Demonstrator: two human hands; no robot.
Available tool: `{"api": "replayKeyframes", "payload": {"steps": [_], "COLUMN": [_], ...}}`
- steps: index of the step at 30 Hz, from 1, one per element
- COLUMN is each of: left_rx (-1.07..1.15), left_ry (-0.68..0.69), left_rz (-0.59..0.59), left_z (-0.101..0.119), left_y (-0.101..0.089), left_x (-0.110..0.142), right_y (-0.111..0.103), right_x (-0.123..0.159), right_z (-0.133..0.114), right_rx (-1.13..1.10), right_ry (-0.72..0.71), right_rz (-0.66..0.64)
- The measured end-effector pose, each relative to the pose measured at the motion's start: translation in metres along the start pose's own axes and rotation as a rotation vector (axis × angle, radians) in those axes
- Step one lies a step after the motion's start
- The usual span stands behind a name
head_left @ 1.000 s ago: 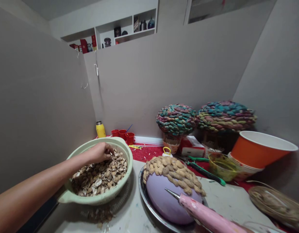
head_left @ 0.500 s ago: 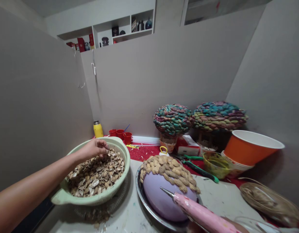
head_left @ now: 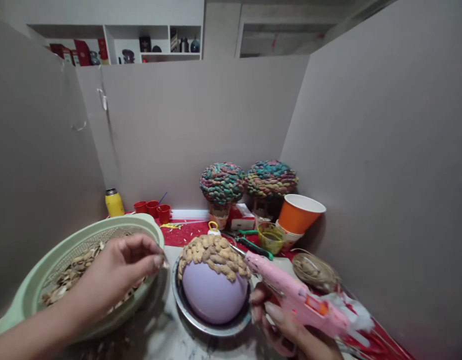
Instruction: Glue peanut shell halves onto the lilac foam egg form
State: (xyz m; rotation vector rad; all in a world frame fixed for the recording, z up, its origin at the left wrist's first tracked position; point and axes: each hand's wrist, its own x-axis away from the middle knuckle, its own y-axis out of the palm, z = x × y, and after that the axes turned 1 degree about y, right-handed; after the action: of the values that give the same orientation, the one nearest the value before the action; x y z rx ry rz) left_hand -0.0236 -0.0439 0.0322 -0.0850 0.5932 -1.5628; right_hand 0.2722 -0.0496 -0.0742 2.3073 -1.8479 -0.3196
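My left hand (head_left: 131, 262) is pinched on a small peanut shell (head_left: 165, 261), over the right rim of a pale green colander (head_left: 150, 222). Many peanut shells (head_left: 71, 270) lie in that colander, partly hidden by my hand and forearm. In my right hand (head_left: 279, 320) is a pink glue gun (head_left: 287, 285), its metal nozzle pointing up and left beside the shells on a lilac ball (head_left: 214, 290). Peanut shells (head_left: 212, 252) cover the ball's top, and its lower front is bare. The ball rests in a round metal bowl (head_left: 216, 329).
Two colourful shell-covered balls on pots (head_left: 222, 184) stand at the back. Near them are green-handled pliers (head_left: 255, 246), a yellow-green cup (head_left: 270, 238), an orange paper bucket (head_left: 300, 215) and a coil of cord (head_left: 315, 270). Red cups (head_left: 164, 214) and a yellow bottle (head_left: 114, 202) stand back left.
My left hand has come up from the shells to the colander's right rim with a piece of shell. The view has turned right, and more of the glue gun and right hand shows.
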Motion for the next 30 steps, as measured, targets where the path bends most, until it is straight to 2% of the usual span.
{"api": "replayKeyframes", "payload": {"steps": [2,5,7,12,17,20,26,30], "left_rx": [-0.137,-0.360,-0.455,-0.675,-0.908,-0.981,-0.981,-0.822], "left_ry": [0.207,0.590,0.748,0.940,1.123,1.187,1.182,1.020], "left_rz": [0.018,0.158,0.227,0.297,0.275,0.247,0.166,0.103], "left_z": [0.004,-0.001,-0.008,-0.018,-0.016,-0.010,-0.009,-0.016], "left_y": [0.019,0.041,0.049,0.064,0.083,0.091,0.098,0.098], "left_x": [0.015,0.029,0.029,0.013,-0.002,-0.009,-0.012,-0.012], "right_y": [0.002,0.002,0.001,0.000,-0.002,-0.005,-0.006,-0.005], "right_x": [-0.001,-0.001,-0.001,-0.003,-0.005,-0.004,-0.005,-0.007], "right_z": [0.000,-0.001,-0.001,0.001,0.002,0.003,0.001,-0.001], "right_rx": [-0.004,0.028,0.050,0.065,0.059,0.104,0.189,0.206], "right_ry": [-0.009,-0.028,-0.045,-0.053,-0.081,-0.106,-0.168,-0.191], "right_rz": [-0.011,-0.039,-0.055,-0.073,-0.110,-0.126,-0.134,-0.134]}}
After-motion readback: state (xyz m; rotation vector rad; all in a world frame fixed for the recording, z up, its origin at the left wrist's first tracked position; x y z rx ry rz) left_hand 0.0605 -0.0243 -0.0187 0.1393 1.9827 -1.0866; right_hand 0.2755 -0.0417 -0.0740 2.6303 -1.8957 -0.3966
